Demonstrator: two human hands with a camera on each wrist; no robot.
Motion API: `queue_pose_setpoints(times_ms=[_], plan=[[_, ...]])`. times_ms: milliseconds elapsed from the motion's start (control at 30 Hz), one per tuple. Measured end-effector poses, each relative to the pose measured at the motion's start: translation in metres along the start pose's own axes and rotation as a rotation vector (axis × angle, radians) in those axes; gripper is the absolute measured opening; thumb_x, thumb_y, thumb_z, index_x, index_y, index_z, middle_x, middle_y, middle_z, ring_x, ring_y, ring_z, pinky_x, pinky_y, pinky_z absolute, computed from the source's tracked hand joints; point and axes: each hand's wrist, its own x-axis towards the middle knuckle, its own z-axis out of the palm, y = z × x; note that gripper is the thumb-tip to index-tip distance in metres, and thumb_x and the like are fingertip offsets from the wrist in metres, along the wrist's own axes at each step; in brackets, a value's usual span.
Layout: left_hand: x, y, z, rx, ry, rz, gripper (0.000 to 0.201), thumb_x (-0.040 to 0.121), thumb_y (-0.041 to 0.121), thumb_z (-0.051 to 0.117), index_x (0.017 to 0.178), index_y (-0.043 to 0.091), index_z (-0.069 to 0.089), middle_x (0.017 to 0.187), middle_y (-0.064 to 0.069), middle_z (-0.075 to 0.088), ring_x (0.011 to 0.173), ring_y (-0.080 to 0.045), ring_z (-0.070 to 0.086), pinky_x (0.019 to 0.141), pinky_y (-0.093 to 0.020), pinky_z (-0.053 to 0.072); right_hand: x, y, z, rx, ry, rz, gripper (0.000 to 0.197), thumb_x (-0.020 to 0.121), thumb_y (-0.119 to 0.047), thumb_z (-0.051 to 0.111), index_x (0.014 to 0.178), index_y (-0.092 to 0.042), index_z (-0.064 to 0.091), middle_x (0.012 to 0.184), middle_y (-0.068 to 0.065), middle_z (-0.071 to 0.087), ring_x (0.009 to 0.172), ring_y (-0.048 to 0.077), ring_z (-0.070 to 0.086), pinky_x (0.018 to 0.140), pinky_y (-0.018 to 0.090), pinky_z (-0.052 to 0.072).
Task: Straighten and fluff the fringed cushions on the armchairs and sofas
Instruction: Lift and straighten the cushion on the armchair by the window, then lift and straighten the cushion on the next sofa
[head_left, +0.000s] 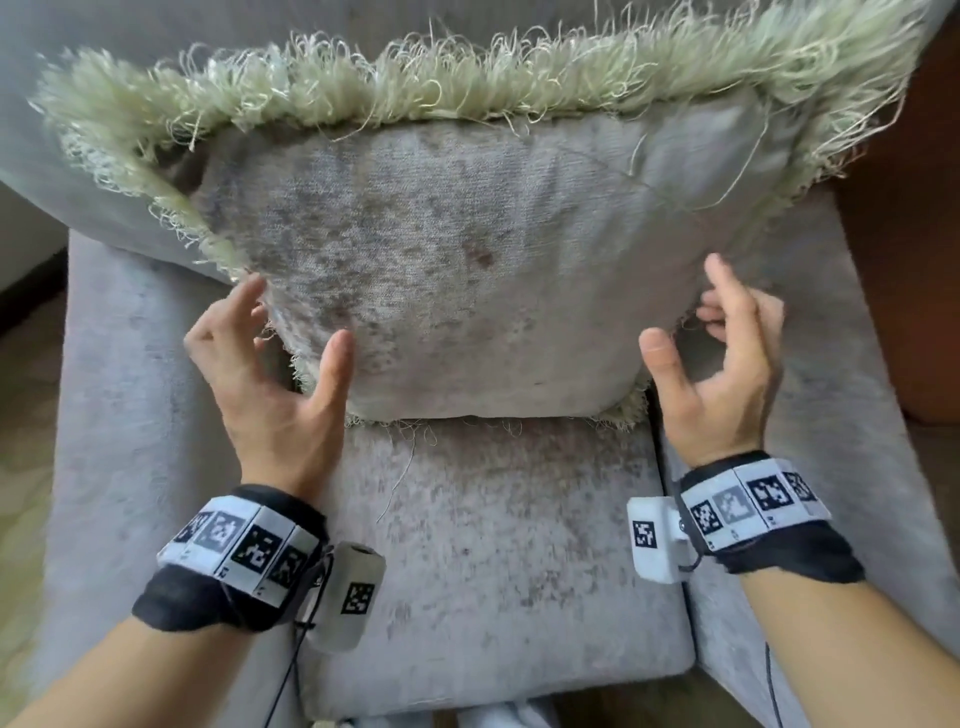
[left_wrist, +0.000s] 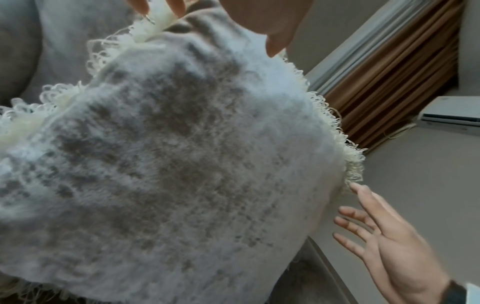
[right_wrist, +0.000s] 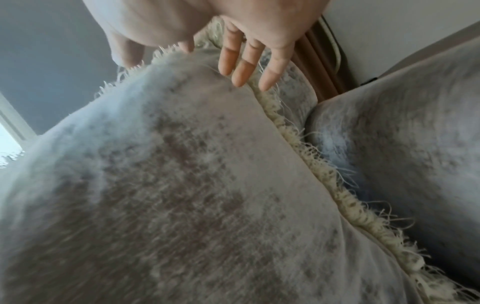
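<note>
A grey velvet cushion (head_left: 467, 270) with a shaggy pale cream fringe (head_left: 415, 88) stands tilted against the armchair's back. My left hand (head_left: 296, 312) is at its lower left corner, fingers spread beside the edge and thumb lying on the front face. My right hand (head_left: 685, 301) is at the lower right side with loosely bent fingers by the fringe. The left wrist view shows the cushion (left_wrist: 168, 164) and my right hand (left_wrist: 389, 236) with straight fingers, one tip touching the fringe. In the right wrist view, straight fingers (right_wrist: 241, 61) lie over the cushion (right_wrist: 168, 195) edge.
The grey armchair seat (head_left: 493, 545) lies below the cushion, with padded armrests at left (head_left: 130, 389) and right (head_left: 831, 364). Brown curtains (left_wrist: 389, 82) hang behind the chair. A white unit (left_wrist: 454, 117) sits on the wall to the right.
</note>
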Motion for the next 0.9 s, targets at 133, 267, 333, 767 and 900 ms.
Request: queue_pose_setpoints(times_ms=[133, 267, 333, 767, 900], plan=[[-0.009, 0.040, -0.007, 0.108, -0.328, 0.080, 0.039, 0.090, 0.036, 0.065, 0.125, 0.020, 0.061, 0.117, 0.005, 0.063, 0.107, -0.013, 0.063, 0.095, -0.041, 0.054, -0.006, -0.028, -0.029, -0.056, -0.177, 0.077, 0.051, 0.089, -0.047, 0.065, 0.126, -0.011, 0.068, 0.104, 0.000, 0.059, 0.094, 0.006, 0.056, 0.088, 0.011, 0.042], [-0.014, 0.096, 0.003, 0.351, -0.925, 0.198, 0.051, 0.091, 0.056, 0.058, 0.136, 0.032, 0.052, 0.117, 0.009, 0.066, 0.104, -0.008, 0.064, 0.091, -0.039, 0.056, -0.009, -0.055, -0.069, -0.176, -0.447, 0.225, 0.052, 0.085, -0.058, 0.063, 0.124, -0.025, 0.068, 0.098, -0.009, 0.061, 0.090, 0.007, 0.059, 0.087, 0.028, 0.050], [-0.018, 0.127, 0.014, 0.456, -1.104, 0.336, 0.055, 0.092, 0.057, 0.058, 0.141, 0.036, 0.046, 0.124, 0.008, 0.065, 0.110, -0.013, 0.064, 0.094, -0.041, 0.055, -0.011, -0.069, -0.095, -0.281, -0.574, 0.293, 0.051, 0.086, -0.057, 0.064, 0.128, -0.029, 0.064, 0.101, -0.007, 0.061, 0.095, 0.014, 0.060, 0.090, 0.035, 0.049], [-0.127, 0.369, 0.039, 0.360, -1.439, 0.818, 0.053, 0.091, 0.053, 0.061, 0.139, 0.035, 0.050, 0.119, 0.006, 0.069, 0.105, -0.017, 0.067, 0.096, -0.044, 0.053, -0.085, -0.183, -0.347, -0.534, -0.481, 0.577, 0.060, 0.091, -0.054, 0.060, 0.143, -0.025, 0.050, 0.125, 0.001, 0.061, 0.113, 0.023, 0.059, 0.095, 0.042, 0.050], [-0.193, 0.444, 0.056, 0.294, -1.524, 0.977, 0.054, 0.092, 0.052, 0.061, 0.141, 0.032, 0.050, 0.120, 0.004, 0.070, 0.107, -0.018, 0.067, 0.097, -0.043, 0.053, -0.127, -0.199, -0.430, -0.573, -0.350, 0.679, 0.058, 0.093, -0.053, 0.059, 0.143, -0.027, 0.050, 0.118, -0.002, 0.063, 0.107, 0.019, 0.061, 0.087, 0.037, 0.050]])
